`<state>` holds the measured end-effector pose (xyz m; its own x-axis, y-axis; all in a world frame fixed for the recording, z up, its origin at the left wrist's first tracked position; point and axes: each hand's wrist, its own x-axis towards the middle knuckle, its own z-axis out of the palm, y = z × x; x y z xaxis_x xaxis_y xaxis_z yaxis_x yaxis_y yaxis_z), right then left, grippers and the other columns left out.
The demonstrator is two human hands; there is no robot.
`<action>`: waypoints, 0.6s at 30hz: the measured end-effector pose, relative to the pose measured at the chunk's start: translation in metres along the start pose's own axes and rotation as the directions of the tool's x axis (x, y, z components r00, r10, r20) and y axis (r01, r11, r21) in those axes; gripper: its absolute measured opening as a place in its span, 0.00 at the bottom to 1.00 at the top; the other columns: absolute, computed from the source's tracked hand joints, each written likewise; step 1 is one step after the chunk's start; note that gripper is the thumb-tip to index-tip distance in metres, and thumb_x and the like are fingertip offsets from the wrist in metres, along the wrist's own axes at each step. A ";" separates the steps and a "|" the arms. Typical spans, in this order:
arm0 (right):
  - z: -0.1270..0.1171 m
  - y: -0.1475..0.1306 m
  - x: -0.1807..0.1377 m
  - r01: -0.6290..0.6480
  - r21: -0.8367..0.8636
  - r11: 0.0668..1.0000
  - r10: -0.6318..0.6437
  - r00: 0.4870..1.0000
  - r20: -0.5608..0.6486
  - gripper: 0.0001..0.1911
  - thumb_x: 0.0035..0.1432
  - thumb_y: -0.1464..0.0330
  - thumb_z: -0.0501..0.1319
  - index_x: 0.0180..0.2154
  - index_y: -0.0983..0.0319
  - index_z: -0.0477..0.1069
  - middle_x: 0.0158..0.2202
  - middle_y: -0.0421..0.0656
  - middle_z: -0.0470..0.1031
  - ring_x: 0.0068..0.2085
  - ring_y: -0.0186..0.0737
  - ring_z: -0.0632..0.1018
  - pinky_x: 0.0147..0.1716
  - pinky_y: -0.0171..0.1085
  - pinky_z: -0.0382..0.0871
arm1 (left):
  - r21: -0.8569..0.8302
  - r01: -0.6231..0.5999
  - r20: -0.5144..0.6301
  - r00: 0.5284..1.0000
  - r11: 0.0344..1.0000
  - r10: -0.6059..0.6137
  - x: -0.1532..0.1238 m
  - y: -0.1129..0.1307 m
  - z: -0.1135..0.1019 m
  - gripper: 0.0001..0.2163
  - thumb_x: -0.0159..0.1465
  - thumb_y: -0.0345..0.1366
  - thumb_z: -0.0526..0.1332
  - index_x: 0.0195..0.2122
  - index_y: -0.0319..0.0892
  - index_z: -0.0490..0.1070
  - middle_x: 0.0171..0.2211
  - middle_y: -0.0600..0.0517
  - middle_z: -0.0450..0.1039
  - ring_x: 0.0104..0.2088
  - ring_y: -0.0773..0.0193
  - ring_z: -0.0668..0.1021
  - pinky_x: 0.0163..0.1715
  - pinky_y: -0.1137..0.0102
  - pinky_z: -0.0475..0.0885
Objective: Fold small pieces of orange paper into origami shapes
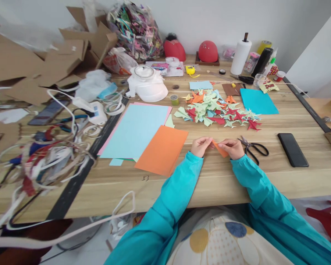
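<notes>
A small folded piece of orange paper (220, 149) is pinched between both my hands just above the wooden table (264, 173). My left hand (200, 145) closes on its left end, and my right hand (233, 148) grips its right part with curled fingers. Both arms wear teal sleeves. A larger orange sheet (162, 150) lies flat to the left of my hands. Beyond them is a pile of folded paper shapes (217, 109) in green, red and orange. Black-handled scissors (253, 148) lie right beside my right hand.
A black phone (292, 149) lies to the right. Light blue and pink sheets (136, 129) and a teal sheet (257, 101) lie flat. Cardboard pieces (44, 62), tangled straps (41, 162), tape rolls, a paper towel roll (240, 56) and red domes (207, 51) crowd the left and back.
</notes>
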<state>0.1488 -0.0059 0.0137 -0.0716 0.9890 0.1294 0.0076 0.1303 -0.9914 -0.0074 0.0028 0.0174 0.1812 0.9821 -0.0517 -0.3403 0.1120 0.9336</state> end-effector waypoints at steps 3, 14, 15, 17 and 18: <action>0.001 -0.001 0.000 -0.024 0.001 1.000 0.024 1.000 0.005 0.09 0.39 0.63 0.68 0.23 0.62 0.76 0.23 0.42 0.77 0.24 0.36 0.74 0.26 0.35 0.68 | 0.080 -0.022 -0.017 1.000 0.997 0.024 -0.002 0.002 0.001 0.11 0.44 0.40 0.67 0.24 0.37 0.74 0.19 0.53 0.73 0.20 0.68 0.74 0.26 0.70 0.72; -0.003 0.003 0.000 -0.128 -0.081 0.989 0.125 0.992 -0.031 0.17 0.32 0.61 0.70 0.26 0.64 0.75 0.26 0.44 0.77 0.26 0.38 0.75 0.26 0.37 0.69 | 0.082 -0.084 -0.146 0.985 0.993 0.096 -0.001 0.002 0.000 0.10 0.44 0.38 0.67 0.23 0.37 0.72 0.19 0.53 0.73 0.19 0.68 0.74 0.25 0.70 0.73; -0.004 0.002 0.000 -0.118 -0.091 0.989 0.116 0.993 -0.034 0.17 0.33 0.61 0.70 0.27 0.64 0.75 0.26 0.44 0.77 0.26 0.38 0.75 0.26 0.37 0.69 | 0.083 -0.086 -0.127 0.987 0.993 0.096 -0.001 0.002 -0.001 0.10 0.44 0.38 0.67 0.24 0.37 0.72 0.19 0.53 0.73 0.19 0.68 0.74 0.25 0.70 0.73; -0.004 -0.001 0.000 -0.097 -0.112 0.989 0.093 0.995 -0.041 0.18 0.33 0.61 0.70 0.29 0.64 0.75 0.27 0.44 0.76 0.26 0.37 0.75 0.26 0.36 0.69 | 0.098 -0.088 -0.089 0.991 0.991 0.097 -0.001 0.003 -0.002 0.10 0.45 0.38 0.67 0.24 0.37 0.72 0.19 0.53 0.73 0.19 0.68 0.75 0.26 0.71 0.72; -0.004 -0.003 0.000 -0.089 -0.123 0.988 0.084 0.995 -0.044 0.19 0.34 0.60 0.69 0.30 0.64 0.74 0.26 0.44 0.76 0.26 0.37 0.75 0.26 0.36 0.69 | 0.111 -0.091 -0.077 0.992 0.990 0.100 -0.001 0.004 -0.002 0.10 0.45 0.38 0.67 0.25 0.37 0.72 0.18 0.53 0.73 0.20 0.68 0.75 0.26 0.71 0.72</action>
<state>0.1525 -0.0065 0.0168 -0.0264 0.9986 0.0464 0.1362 0.0496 -0.9894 -0.0111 0.0023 0.0203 0.0743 0.9971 0.0147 -0.2506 0.0044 0.9681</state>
